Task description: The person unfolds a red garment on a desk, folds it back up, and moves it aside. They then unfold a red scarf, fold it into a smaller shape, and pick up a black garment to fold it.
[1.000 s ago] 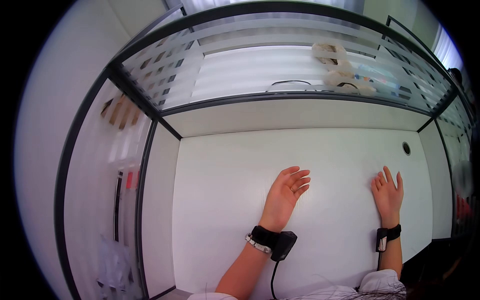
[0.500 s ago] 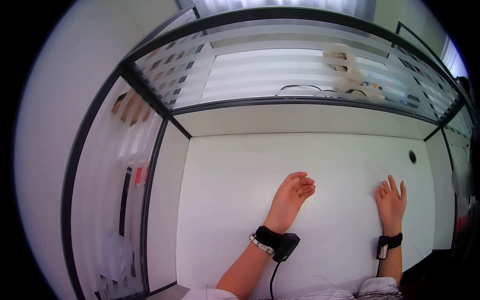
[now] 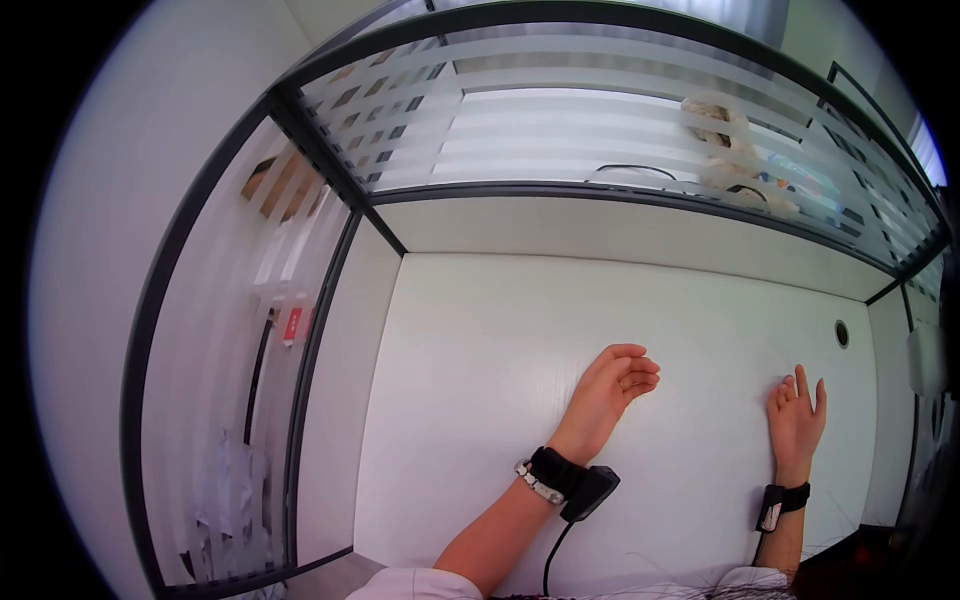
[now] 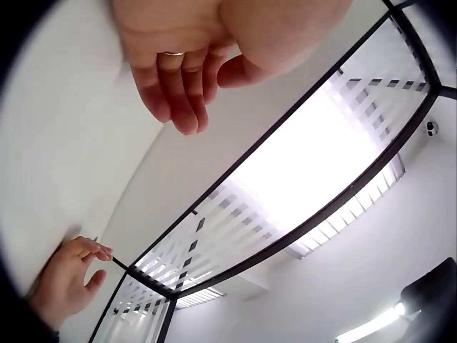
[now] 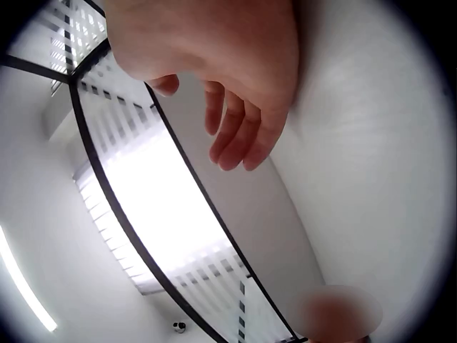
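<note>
My left hand [image 3: 604, 400] rests on its side on the white desk [image 3: 480, 400], fingers loosely bent and holding nothing; a ring shows in the left wrist view on that hand [image 4: 214, 50]. To its right, my right hand [image 3: 797, 425] lies on the desk with relaxed fingers and nothing in them. The right wrist view shows that hand [image 5: 214, 78] with its fingers slightly bent. The two hands are well apart.
Low white panels [image 3: 620, 235] and dark-framed striped glass [image 3: 560, 130] border the desk. A round cable hole [image 3: 842, 334] is at the back right. Behind the left glass are a red and white item [image 3: 292, 326] and a plastic bag [image 3: 230, 490].
The head view has shifted, so the desk and frame sit further right in it. The left hand's fingers have bent slightly more; both hands stay on the desk.
</note>
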The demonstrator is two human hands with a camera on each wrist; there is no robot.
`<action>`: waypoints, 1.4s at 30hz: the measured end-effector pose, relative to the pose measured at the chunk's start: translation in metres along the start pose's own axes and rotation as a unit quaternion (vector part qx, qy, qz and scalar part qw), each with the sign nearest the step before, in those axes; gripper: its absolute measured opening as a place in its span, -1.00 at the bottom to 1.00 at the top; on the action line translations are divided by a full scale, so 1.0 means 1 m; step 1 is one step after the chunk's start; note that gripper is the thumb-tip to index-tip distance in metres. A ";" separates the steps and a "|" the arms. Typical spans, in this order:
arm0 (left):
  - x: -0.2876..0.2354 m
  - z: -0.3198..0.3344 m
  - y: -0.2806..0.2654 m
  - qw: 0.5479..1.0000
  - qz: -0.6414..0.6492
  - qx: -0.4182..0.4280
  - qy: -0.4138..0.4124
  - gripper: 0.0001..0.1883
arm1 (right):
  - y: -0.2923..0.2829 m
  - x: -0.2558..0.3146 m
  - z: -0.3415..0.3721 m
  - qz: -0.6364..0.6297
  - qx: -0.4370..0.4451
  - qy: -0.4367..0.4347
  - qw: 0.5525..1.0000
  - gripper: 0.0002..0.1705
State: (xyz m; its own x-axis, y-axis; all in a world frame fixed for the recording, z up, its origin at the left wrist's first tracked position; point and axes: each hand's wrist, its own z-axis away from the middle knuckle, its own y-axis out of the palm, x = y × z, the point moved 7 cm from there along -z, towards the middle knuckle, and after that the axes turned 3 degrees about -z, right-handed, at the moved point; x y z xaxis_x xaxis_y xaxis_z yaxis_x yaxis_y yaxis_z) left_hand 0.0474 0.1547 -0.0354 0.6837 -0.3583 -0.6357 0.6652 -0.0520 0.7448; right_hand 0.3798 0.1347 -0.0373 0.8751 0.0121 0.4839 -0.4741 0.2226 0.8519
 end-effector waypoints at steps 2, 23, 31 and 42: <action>0.000 0.000 0.000 1.000 -0.003 -0.001 0.000 -0.73 | -0.002 0.001 -0.001 -0.012 0.009 0.002 1.000 -0.51; -0.007 0.002 0.004 1.000 0.000 -0.007 0.010 -0.55 | 0.008 -0.003 -0.001 -0.048 0.061 0.004 0.997 -0.44; -0.005 0.000 0.003 0.999 0.040 0.018 0.021 -0.44 | -0.013 0.000 -0.008 -0.042 0.062 -0.001 0.997 -0.40; -0.001 -0.001 0.000 1.000 0.002 0.009 0.020 -0.51 | -0.003 0.003 -0.004 -0.036 0.054 -0.037 0.997 -0.33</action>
State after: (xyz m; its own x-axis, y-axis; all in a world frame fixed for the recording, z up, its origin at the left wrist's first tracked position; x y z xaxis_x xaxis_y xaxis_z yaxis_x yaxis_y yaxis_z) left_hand 0.0472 0.1554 -0.0348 0.6984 -0.3218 -0.6393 0.6565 -0.0678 0.7513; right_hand 0.3842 0.1377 -0.0397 0.8999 -0.0728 0.4300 -0.4209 0.1131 0.9000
